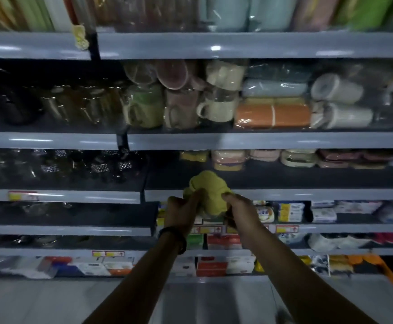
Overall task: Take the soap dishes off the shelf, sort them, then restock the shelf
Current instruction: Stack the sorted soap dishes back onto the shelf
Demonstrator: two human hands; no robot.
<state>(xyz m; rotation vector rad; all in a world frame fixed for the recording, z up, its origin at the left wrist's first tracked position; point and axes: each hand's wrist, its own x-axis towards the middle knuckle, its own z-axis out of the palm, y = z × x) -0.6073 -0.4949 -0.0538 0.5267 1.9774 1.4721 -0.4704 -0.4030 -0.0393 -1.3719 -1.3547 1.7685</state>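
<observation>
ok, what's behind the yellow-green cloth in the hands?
Behind the cloth, held bunched by the left hand and right hand, the shelf is bare, with wrapped soap dishes further back. What the cloth covers can't be seen.

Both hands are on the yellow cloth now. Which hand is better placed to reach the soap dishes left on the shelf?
Probably the right hand. The soap dishes sit up and to the right of the cloth, on that hand's side; the left hand would have to cross over.
</observation>
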